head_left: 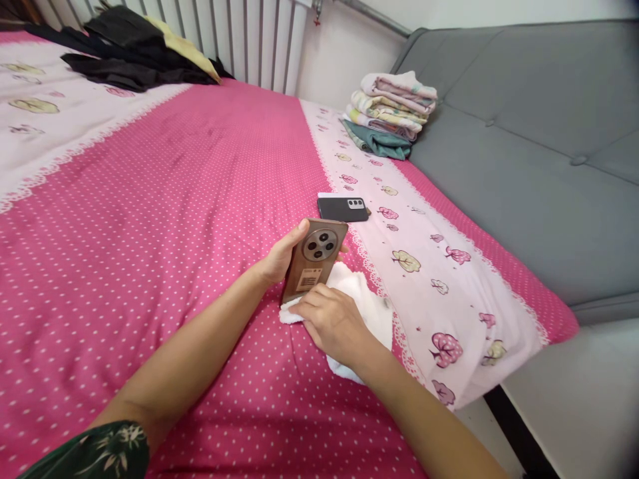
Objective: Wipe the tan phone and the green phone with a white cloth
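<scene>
A bronze-brown smartphone (318,266) with a big round camera ring and a pale label is held upright, its back facing me. My left hand (282,256) grips it by the left side, thumb along the upper edge and some fingertips showing at the right edge. Bunched in my right hand (332,322) is a white cloth (372,303), pressed against the phone's lower end. The rest of the cloth hangs down onto the bed on the right. Just beyond lies a black phone (337,209), back up, on top of something white and flat.
A pink dotted bedspread (200,173) with a tree-print band covers the bed. Folded cloths (392,110) are stacked near the grey padded headboard (514,133). Dark clothes (130,50) lie at the far left before a white radiator (239,36). The bed's edge drops off at the lower right.
</scene>
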`<state>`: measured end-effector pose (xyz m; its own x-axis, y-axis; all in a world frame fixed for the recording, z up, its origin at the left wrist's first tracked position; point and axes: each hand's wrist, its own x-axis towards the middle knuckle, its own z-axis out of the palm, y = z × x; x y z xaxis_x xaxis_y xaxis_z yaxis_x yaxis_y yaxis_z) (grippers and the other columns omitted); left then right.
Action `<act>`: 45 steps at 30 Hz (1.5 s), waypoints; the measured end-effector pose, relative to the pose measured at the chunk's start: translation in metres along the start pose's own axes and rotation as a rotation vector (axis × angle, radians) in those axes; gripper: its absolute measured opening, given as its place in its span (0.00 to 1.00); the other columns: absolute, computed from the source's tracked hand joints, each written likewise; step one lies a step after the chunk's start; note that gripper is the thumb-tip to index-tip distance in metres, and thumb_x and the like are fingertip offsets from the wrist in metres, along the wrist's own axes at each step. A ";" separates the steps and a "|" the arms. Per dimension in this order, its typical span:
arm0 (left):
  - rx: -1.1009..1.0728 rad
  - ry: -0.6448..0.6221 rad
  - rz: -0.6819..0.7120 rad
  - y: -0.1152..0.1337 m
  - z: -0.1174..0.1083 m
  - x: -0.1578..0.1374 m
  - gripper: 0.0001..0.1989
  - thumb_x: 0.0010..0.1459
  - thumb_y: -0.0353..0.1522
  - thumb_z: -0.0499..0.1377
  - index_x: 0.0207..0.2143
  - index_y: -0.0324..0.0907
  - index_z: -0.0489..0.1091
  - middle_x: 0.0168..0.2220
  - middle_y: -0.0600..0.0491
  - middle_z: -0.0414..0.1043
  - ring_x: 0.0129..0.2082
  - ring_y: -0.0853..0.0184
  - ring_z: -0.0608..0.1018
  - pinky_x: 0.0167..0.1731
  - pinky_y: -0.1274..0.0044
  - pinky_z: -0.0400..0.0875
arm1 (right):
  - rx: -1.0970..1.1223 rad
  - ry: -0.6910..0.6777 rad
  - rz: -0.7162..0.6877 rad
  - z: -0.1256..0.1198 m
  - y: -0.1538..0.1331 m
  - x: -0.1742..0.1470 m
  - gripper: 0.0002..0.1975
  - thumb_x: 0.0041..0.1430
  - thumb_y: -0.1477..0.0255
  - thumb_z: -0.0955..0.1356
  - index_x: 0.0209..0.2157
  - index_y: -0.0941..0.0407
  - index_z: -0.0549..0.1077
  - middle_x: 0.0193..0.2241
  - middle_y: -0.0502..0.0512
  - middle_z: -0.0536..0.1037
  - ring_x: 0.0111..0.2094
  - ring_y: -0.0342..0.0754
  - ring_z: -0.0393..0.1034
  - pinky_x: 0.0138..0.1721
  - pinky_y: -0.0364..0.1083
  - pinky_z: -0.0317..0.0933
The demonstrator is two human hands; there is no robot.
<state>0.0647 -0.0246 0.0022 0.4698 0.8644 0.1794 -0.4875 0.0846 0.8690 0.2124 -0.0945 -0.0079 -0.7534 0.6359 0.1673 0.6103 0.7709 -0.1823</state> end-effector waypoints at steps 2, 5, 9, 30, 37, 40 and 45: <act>0.007 0.000 0.006 0.001 0.000 0.000 0.38 0.50 0.60 0.55 0.44 0.36 0.75 0.40 0.42 0.80 0.38 0.59 0.80 0.37 0.71 0.72 | 0.004 0.002 0.000 0.000 0.000 0.000 0.13 0.58 0.82 0.67 0.41 0.55 0.79 0.36 0.54 0.80 0.40 0.50 0.69 0.40 0.48 0.62; 0.007 -0.001 0.012 0.001 0.001 0.000 0.37 0.50 0.60 0.56 0.43 0.36 0.75 0.40 0.41 0.80 0.38 0.59 0.79 0.37 0.71 0.72 | 0.004 -0.002 0.002 -0.001 -0.002 -0.001 0.12 0.58 0.82 0.67 0.41 0.55 0.79 0.36 0.54 0.80 0.40 0.50 0.69 0.40 0.48 0.62; -0.010 -0.001 0.011 0.001 0.001 0.000 0.37 0.50 0.60 0.56 0.45 0.36 0.75 0.40 0.42 0.80 0.39 0.58 0.80 0.39 0.70 0.72 | 0.005 -0.011 0.002 -0.001 -0.002 -0.001 0.13 0.58 0.81 0.67 0.42 0.56 0.79 0.36 0.54 0.80 0.41 0.50 0.69 0.40 0.48 0.63; -0.009 -0.011 0.007 -0.001 0.000 0.000 0.38 0.51 0.61 0.54 0.43 0.36 0.75 0.41 0.42 0.79 0.39 0.59 0.79 0.39 0.70 0.71 | -0.019 -0.022 0.013 -0.003 -0.002 0.000 0.13 0.58 0.81 0.67 0.43 0.54 0.79 0.37 0.53 0.80 0.41 0.50 0.69 0.39 0.48 0.62; 0.016 -0.013 -0.005 -0.002 -0.002 0.000 0.39 0.51 0.62 0.53 0.42 0.35 0.75 0.41 0.41 0.79 0.38 0.59 0.79 0.39 0.70 0.71 | -0.016 -0.025 0.017 -0.002 -0.003 0.000 0.13 0.58 0.81 0.67 0.41 0.54 0.79 0.37 0.53 0.80 0.41 0.50 0.69 0.40 0.47 0.62; -0.001 -0.007 -0.013 -0.002 -0.002 0.000 0.39 0.49 0.62 0.54 0.42 0.36 0.75 0.41 0.41 0.79 0.39 0.58 0.79 0.39 0.70 0.71 | -0.014 -0.015 0.012 -0.002 -0.003 -0.001 0.13 0.58 0.81 0.67 0.41 0.54 0.79 0.37 0.53 0.80 0.41 0.49 0.69 0.40 0.47 0.62; 0.011 0.004 -0.012 -0.001 0.000 0.000 0.39 0.50 0.62 0.53 0.43 0.36 0.75 0.42 0.40 0.79 0.40 0.57 0.79 0.40 0.69 0.71 | -0.006 -0.005 0.006 -0.003 -0.002 -0.002 0.13 0.58 0.81 0.67 0.41 0.54 0.78 0.36 0.53 0.80 0.40 0.49 0.69 0.39 0.48 0.62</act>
<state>0.0651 -0.0242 0.0009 0.4729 0.8651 0.1674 -0.4738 0.0895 0.8761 0.2130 -0.0969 -0.0053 -0.7509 0.6405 0.1610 0.6164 0.7672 -0.1773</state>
